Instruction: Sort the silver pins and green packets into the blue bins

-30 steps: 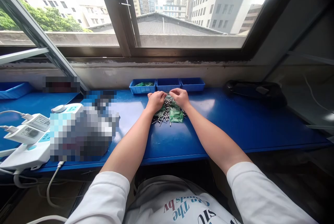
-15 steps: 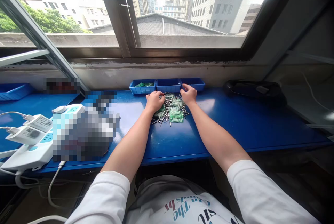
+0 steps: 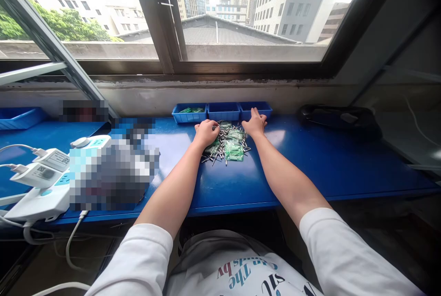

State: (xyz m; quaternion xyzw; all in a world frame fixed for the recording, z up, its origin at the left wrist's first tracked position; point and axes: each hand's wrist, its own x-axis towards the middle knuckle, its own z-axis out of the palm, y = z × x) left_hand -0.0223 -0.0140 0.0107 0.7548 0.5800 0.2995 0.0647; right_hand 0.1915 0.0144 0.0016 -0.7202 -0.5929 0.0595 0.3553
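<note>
A pile of short metal pins (image 3: 221,150) lies on the blue table, with small green plastic packets (image 3: 234,150) on and among them. My left hand (image 3: 206,133) rests at the pile's left edge, its fingers curled inward; whatever they grip is too small to make out. Fingers spread, my right hand (image 3: 255,124) is at the front of the right blue bin (image 3: 267,108), with nothing visible in it. Beside that bin stand the middle blue bin (image 3: 223,114) and the left blue bin (image 3: 189,116), which contains green packets.
On the left, a white power strip (image 3: 41,205) with plugged-in chargers (image 3: 37,175) and cables sits by a blurred-out area. A dark bag-like object (image 3: 337,119) lies to the right. Behind the bins are a wall and a window; a metal frame (image 3: 65,57) slants down at left.
My right hand has moved slightly right, from a pinch near a small metal piece at the middle bin's edge to spread fingers at the right bin. The left hand stays at the pile.
</note>
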